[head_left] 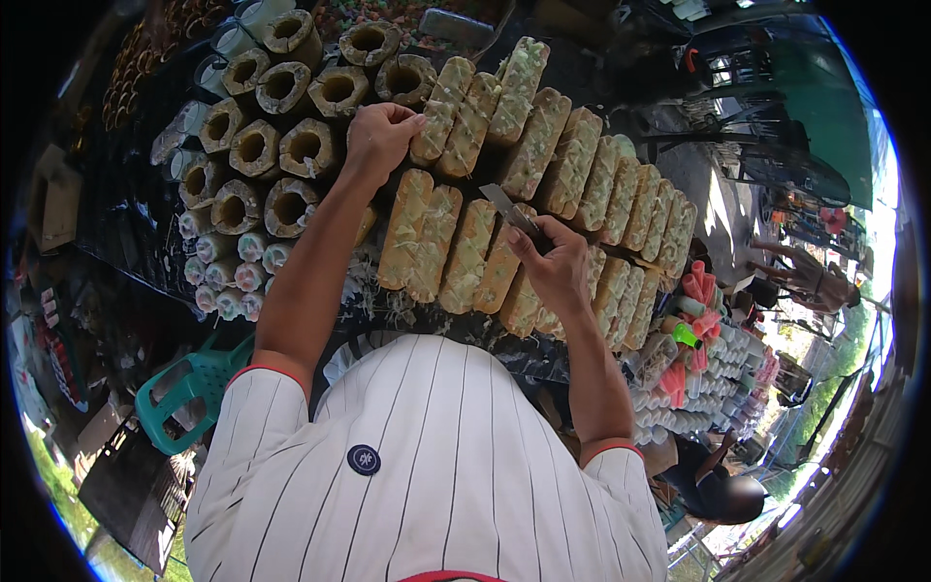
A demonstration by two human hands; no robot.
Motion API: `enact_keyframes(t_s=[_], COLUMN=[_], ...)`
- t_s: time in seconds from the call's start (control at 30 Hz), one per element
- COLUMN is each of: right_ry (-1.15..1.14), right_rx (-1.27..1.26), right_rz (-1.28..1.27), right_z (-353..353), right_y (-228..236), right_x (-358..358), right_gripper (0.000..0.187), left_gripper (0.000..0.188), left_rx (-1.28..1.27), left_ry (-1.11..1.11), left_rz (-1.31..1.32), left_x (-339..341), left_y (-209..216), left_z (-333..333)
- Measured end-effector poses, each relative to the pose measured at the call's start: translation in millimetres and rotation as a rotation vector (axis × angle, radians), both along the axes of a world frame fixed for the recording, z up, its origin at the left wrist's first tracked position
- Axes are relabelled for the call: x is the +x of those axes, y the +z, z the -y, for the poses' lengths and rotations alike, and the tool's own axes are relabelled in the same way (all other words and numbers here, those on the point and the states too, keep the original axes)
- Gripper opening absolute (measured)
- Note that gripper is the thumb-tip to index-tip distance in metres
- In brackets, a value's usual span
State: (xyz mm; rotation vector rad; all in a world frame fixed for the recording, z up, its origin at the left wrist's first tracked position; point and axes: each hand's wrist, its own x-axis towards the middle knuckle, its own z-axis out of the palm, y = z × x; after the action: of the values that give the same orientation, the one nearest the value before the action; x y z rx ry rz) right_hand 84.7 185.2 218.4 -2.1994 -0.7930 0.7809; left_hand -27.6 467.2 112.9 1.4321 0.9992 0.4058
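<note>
In my right hand (558, 267) is a flat-bladed scraper or knife (511, 209), its metal blade pointing up and left over the blocks. The fingers are wrapped round its dark handle. My left hand (383, 141) is closed, with fingertips against the left edge of a tan oblong block (444, 112); whether anything small is pinched there is hidden. Similar blocks stand side by side in two rows, their tops streaked with pale green, wax-like scraps. Beneath the blade lies a front-row block (468, 257).
Tan hollow octagonal moulds (254, 147) stand left of my left arm. Several whitish cylinders (233, 274) lie in front of them. Stacked white and pink pieces (703, 364) are at right. A green plastic chair (189, 393) stands lower left. Another person (713, 480) is at lower right.
</note>
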Motion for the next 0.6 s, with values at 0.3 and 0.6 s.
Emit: enact_keyframes(t_s=[0.3,0.6], right_ry=[-0.089,-0.124], right_rx=[0.054,0.031], right_rz=[-0.031,-0.056], right_z=[-11.9,-12.9], right_y=[-3.2,-6.1], right_x=[-7.0,-5.5], right_gripper=[0.042,0.046], left_gripper=[0.025,0.020], left_rx=[0.012,-0.258], left_ry=[-0.004,0.142], left_rz=[-0.100,0.488], left_x=[1.9,-3.0], left_y=[26.0,18.3], left_z=[14.0,-15.1])
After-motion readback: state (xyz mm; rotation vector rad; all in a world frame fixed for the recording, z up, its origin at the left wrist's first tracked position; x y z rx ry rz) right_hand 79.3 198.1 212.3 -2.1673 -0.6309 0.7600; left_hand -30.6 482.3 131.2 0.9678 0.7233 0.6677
